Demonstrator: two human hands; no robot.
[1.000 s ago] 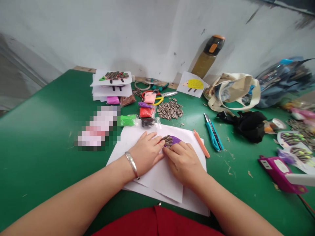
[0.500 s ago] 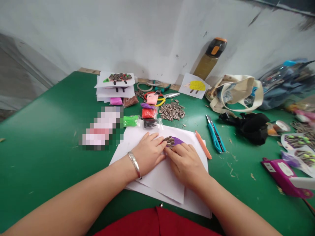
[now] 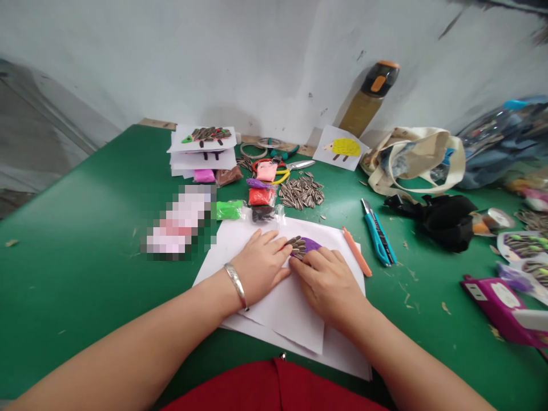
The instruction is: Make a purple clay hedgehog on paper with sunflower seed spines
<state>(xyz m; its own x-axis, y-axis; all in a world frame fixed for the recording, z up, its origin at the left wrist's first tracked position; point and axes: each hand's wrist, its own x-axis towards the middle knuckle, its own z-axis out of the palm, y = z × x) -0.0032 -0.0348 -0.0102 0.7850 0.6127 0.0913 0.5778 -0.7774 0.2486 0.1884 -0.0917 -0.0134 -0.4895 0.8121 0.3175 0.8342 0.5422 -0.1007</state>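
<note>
My left hand (image 3: 262, 268) lies with its fingers stretched out on a white sheet of paper (image 3: 282, 319), holding the sheet's left side down. Beside its fingertips is a purple clay shape (image 3: 312, 244) with several striped sunflower seeds (image 3: 297, 245) set in overlapping rows on its left part. My right hand (image 3: 329, 279) is bent in a pinch at the lower edge of those seeds. Its fingertips touch the shape, and whatever is between them is hidden. The lower part of the purple shape is covered by my right hand.
Beyond the paper are a seed pile (image 3: 302, 191), bagged green clay (image 3: 229, 210), red clay (image 3: 261, 197) and scissors (image 3: 299, 165). An orange tool (image 3: 357, 252) and a blue utility knife (image 3: 379, 234) lie right. Further off are a hedgehog card (image 3: 340, 148), bottle (image 3: 370, 97) and magenta glue gun (image 3: 505, 308).
The view has shifted slightly, so everything appears a little to the right. Both hands keep nearly the same places on the paper, and the seeds look unchanged.
</note>
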